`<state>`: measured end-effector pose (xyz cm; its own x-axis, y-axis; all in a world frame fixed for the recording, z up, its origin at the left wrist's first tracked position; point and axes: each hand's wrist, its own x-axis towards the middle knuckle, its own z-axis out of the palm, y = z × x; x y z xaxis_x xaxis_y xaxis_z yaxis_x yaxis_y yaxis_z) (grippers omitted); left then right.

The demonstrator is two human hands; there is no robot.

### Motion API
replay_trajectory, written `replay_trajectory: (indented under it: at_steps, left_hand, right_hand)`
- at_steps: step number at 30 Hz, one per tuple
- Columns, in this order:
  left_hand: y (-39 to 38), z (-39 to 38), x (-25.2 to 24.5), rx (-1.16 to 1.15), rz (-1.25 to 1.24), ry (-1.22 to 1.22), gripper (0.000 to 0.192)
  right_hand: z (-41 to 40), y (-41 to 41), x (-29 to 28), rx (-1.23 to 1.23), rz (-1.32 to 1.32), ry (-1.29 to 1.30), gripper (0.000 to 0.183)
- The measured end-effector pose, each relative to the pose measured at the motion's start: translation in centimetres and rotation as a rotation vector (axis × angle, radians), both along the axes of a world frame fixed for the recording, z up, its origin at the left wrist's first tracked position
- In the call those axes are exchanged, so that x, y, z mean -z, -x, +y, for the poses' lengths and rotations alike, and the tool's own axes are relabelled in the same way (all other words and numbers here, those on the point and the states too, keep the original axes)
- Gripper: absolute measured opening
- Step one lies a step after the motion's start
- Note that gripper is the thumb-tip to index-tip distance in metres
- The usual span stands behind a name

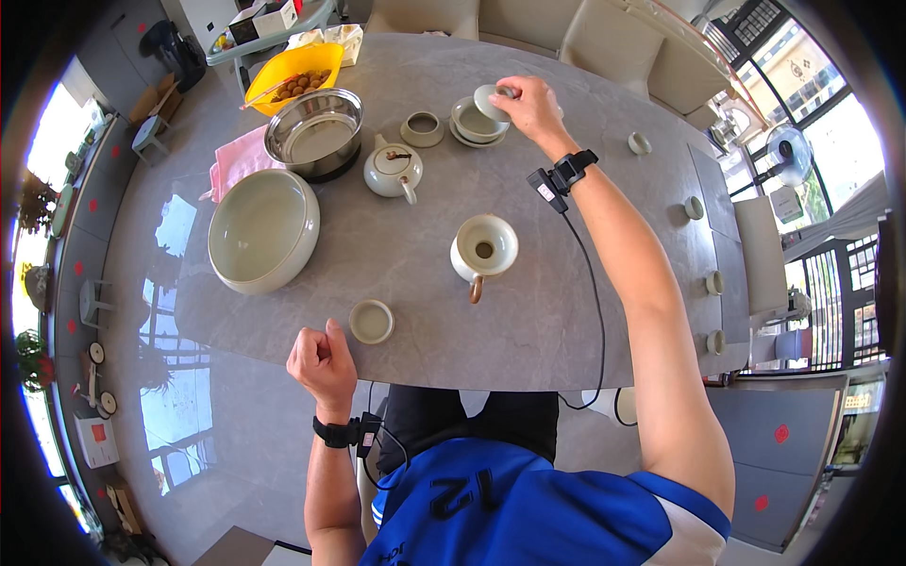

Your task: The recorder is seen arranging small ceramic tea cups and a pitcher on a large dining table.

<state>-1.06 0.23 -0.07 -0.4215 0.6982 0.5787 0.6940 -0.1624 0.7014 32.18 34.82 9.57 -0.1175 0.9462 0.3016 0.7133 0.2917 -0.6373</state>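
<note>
At the far side of the table my right hand (531,106) grips a pale ceramic lid (490,103) by its knob. The lid is tilted over the right part of a gaiwan bowl (476,122), which rests on its saucer (473,143). My left hand (323,361) is curled closed at the near table edge, holding nothing that I can see. Just right of it sits a small pale cup (371,322). A pitcher with a brown handle (476,289) stands mid-table with a funnel-like strainer (499,237) in its mouth.
Left of centre stand a white teapot (393,173), a small ceramic ring stand (422,130), a large ceramic bowl (262,230) and a steel basin (315,134). A yellow bowl (304,60) holds round brown fruit beside a pink cloth (241,159). Several small cups (639,143) line the right side.
</note>
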Motion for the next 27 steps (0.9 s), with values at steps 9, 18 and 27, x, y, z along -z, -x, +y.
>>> replay_trajectory:
  at_steps: [9,18,27]
  left_hand:
    - [-0.1,0.0,0.2,-0.016,-0.013,0.015,0.042]
    - [0.0,-0.1,0.2,-0.016,-0.012,0.022,0.042]
    - [-0.2,0.0,0.0,-0.015,-0.021,0.016,0.042]
  right_hand:
    - [-0.2,1.4,1.8,-0.127,-0.39,-0.367,0.028]
    - [0.4,0.0,0.2,-0.016,-0.033,-0.037,0.03]
    - [1.0,0.7,2.4,-0.11,-0.204,-0.162,0.032]
